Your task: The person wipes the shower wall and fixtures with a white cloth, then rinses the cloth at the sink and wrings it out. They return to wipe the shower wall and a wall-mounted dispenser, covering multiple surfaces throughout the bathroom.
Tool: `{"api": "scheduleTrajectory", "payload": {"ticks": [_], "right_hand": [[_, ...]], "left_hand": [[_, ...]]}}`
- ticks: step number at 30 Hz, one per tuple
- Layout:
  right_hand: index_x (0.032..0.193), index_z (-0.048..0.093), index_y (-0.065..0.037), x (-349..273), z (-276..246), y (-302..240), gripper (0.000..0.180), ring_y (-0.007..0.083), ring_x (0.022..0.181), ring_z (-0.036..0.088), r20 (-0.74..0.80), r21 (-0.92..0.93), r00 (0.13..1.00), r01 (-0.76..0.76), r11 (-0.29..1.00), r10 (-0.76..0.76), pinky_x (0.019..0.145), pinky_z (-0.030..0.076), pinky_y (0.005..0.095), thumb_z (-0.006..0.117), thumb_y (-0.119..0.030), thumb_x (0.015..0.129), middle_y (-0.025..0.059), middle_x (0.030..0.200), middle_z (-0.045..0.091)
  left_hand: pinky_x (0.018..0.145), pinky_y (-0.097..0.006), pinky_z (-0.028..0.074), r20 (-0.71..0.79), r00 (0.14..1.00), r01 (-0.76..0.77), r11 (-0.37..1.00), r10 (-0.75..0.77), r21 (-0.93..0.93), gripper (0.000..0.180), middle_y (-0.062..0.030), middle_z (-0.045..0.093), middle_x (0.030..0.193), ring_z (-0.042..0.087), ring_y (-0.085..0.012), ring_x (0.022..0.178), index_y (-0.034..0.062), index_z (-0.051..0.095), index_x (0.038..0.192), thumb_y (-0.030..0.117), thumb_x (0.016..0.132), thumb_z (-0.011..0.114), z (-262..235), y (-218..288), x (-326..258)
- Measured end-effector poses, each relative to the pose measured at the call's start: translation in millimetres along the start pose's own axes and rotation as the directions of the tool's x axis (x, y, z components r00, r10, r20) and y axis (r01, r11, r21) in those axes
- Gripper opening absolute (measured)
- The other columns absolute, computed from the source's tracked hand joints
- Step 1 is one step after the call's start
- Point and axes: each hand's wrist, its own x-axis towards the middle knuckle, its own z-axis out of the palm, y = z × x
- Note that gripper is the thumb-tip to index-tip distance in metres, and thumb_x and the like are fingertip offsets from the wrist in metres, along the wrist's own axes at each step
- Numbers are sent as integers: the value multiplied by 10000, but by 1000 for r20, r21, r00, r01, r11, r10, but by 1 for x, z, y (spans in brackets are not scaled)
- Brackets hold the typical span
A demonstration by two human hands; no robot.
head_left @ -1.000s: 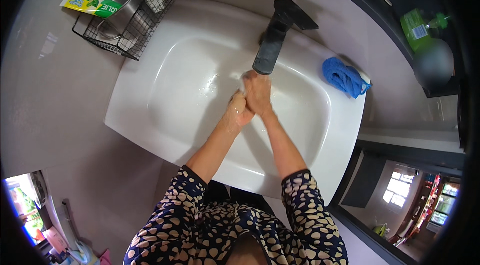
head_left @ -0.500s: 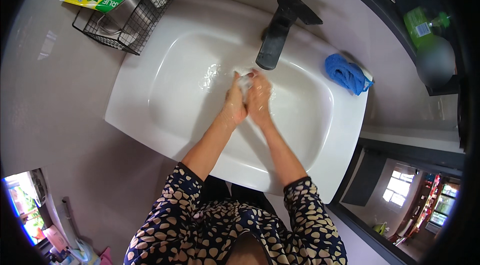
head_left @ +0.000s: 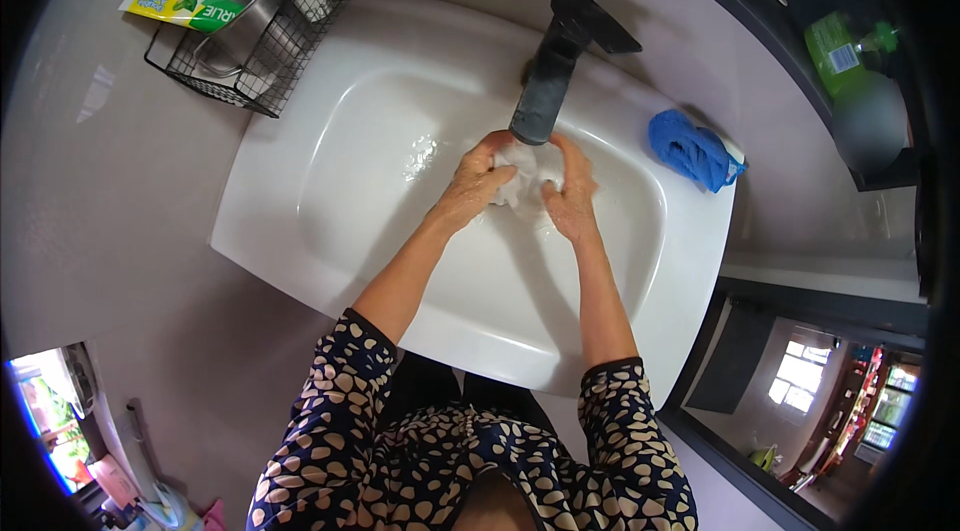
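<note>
Under the spout of the black faucet [head_left: 543, 96], a wet white cloth [head_left: 512, 187] is spread between my two hands above the basin. My left hand [head_left: 470, 189] grips its left side, with the thumb lying over the fabric. On the other side, my right hand [head_left: 572, 199] is curled round the cloth's right part, which blends with the white basin and the water. The fingertips of both hands are partly hidden behind the cloth and the spout. Water glistens in the white sink [head_left: 370, 231], left of my hands.
A black wire basket [head_left: 262, 96] at the back left holds a metal mug [head_left: 262, 19] and a yellow-green tube [head_left: 180, 3]. A folded blue towel [head_left: 688, 151] rests on the sink's right rim. A green bottle [head_left: 838, 51] stands on the dark shelf at far right.
My hands were pressed together around the bunched cloth. They have moved apart and up under the spout, and the cloth is now opened out between them.
</note>
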Motion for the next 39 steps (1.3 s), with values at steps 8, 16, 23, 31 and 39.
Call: {"api": "scheduleTrajectory", "payload": {"ticks": [8, 16, 23, 31, 39], "right_hand": [[1115, 585, -37, 31, 20, 46, 337, 170, 809, 530, 138, 458, 990, -88, 885, 26, 753, 431, 310, 606, -119, 789, 42, 821, 606], [932, 536, -4, -35, 55, -61, 177, 313, 821, 504, -71, 278, 913, 406, 871, -403, 736, 440, 381, 573, -110, 796, 169, 903, 476], [847, 555, -58, -1, 67, -45, 120, 361, 784, 559, -157, -2, 926, 347, 938, -343, 643, 457, 441, 508, -168, 861, 162, 889, 550], [1023, 489, -32, 14, 61, -37, 228, 401, 817, 567, -141, 31, 987, 80, 996, -75, 671, 441, 479, 503, -196, 866, 202, 930, 576], [1054, 488, -25, 4, 55, -49, 246, 399, 965, 546, 21, 193, 997, -76, 978, 74, 770, 455, 428, 506, -158, 848, 220, 1048, 560]], "left_hand": [[806, -329, 472, -253, 940, 11, 720, 229, 694, 440, -92, 598, 995, 577, -200, 951, 127, 541, 1185, 248, 784, 675, -39, -5, 9], [795, -558, 455, -131, 876, 231, 642, -464, -732, 640, -53, 495, 1075, 488, -243, 988, 159, 393, 1318, 551, 839, 555, 10, -13, -12], [927, -379, 444, -17, 959, 140, 524, -282, -840, 158, -49, 544, 1054, 531, -203, 983, 90, 470, 973, 238, 963, 415, 10, -43, -4], [968, -341, 382, -83, 959, 109, 621, -272, -776, 299, -39, 521, 1174, 517, -186, 1047, 76, 457, 1199, 252, 959, 423, 21, -47, 2], [826, -328, 453, -88, 972, 121, 781, -219, -613, 380, -71, 561, 1084, 547, -174, 957, 56, 494, 1161, 363, 937, 499, -3, -60, 0]]}}
